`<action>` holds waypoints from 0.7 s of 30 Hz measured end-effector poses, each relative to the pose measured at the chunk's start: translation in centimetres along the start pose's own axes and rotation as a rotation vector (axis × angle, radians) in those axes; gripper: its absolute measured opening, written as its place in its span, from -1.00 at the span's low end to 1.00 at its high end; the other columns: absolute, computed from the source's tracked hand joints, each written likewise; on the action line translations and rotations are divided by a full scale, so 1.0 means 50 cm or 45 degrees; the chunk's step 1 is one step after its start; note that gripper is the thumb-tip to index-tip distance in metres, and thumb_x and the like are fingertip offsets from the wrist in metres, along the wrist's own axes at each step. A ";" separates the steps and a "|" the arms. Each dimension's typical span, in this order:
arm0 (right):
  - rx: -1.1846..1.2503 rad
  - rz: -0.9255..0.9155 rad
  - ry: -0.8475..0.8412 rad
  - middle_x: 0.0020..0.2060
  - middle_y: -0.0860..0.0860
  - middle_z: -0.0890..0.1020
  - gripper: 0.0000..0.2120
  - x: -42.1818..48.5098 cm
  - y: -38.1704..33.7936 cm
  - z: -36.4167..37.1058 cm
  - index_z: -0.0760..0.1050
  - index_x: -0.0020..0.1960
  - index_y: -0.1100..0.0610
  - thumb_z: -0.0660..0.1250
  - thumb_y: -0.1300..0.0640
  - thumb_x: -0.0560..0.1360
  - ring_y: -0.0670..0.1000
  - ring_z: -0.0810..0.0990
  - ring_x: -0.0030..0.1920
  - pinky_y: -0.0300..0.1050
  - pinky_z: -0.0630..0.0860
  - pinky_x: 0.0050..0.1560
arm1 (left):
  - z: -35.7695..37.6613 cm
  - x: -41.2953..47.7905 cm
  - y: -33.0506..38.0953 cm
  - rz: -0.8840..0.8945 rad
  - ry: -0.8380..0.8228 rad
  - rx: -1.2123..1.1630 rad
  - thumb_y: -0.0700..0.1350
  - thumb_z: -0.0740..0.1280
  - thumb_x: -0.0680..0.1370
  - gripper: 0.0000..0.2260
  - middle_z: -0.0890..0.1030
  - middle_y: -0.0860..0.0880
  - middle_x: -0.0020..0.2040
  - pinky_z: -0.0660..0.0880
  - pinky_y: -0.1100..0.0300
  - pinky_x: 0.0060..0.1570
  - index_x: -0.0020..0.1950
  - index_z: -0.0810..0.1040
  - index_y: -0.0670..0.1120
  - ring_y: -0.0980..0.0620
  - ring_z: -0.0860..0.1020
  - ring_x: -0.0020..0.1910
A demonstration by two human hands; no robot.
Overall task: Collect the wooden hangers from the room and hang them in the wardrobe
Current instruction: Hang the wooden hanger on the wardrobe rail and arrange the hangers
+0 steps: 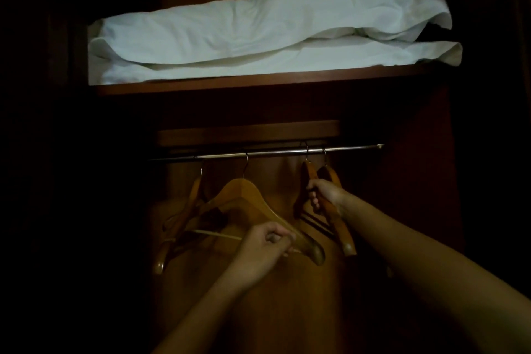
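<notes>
Several wooden hangers hang by metal hooks from the chrome rail inside the dark wardrobe. The middle hanger faces me broadside; my left hand is closed around its right arm and lower bar. Two hangers on the right hang edge-on, close together; my right hand grips them at their upper part. One more hanger hangs at the far left, partly in shadow, apart from both hands.
Above the rail, a wooden shelf carries white pillows. The wardrobe's brown back panel lies behind the hangers. Both sides of the opening are in deep darkness.
</notes>
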State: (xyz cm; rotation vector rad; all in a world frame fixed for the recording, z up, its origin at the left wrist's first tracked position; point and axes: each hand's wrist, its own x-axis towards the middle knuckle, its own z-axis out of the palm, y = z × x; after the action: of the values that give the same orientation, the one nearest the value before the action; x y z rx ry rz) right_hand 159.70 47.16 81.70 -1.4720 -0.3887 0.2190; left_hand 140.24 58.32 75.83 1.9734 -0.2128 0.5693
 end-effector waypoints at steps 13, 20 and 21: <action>-0.137 0.042 -0.105 -0.51 0.02 0.56 -0.86 -0.011 0.008 -0.008 0.45 -0.09 0.14 0.24 0.07 0.55 -0.11 0.46 -0.64 -0.32 0.39 -0.63 | -0.025 0.029 -0.009 0.005 0.047 0.241 -0.19 0.29 0.56 -0.88 0.46 0.02 -0.28 0.31 0.41 -0.42 0.04 0.57 -0.17 0.19 0.37 -0.41; -0.638 0.034 -0.170 0.02 0.21 0.62 -0.64 -0.060 -0.042 -0.051 0.48 0.15 0.18 0.39 -0.01 0.45 0.09 0.65 -0.20 -0.12 0.62 -0.38 | -0.196 0.102 0.061 -0.004 0.479 0.944 0.04 0.38 0.49 -0.56 0.51 -0.07 0.18 0.49 0.08 0.13 0.31 0.40 -0.09 -0.04 0.50 0.16; -0.682 0.068 -0.204 0.08 0.22 0.59 -0.65 -0.071 -0.051 -0.058 0.48 0.16 0.19 0.39 0.03 0.46 0.12 0.64 -0.16 -0.10 0.64 -0.35 | -0.226 0.111 0.066 -0.038 0.537 0.919 0.05 0.38 0.49 -0.54 0.50 -0.10 0.23 0.50 0.06 0.13 0.32 0.40 -0.09 -0.07 0.50 0.18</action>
State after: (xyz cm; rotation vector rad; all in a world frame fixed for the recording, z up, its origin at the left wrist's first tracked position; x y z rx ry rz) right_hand 157.30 42.90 83.65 -1.9995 -0.5674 0.2914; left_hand 140.44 67.35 85.25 2.4627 0.3322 1.1388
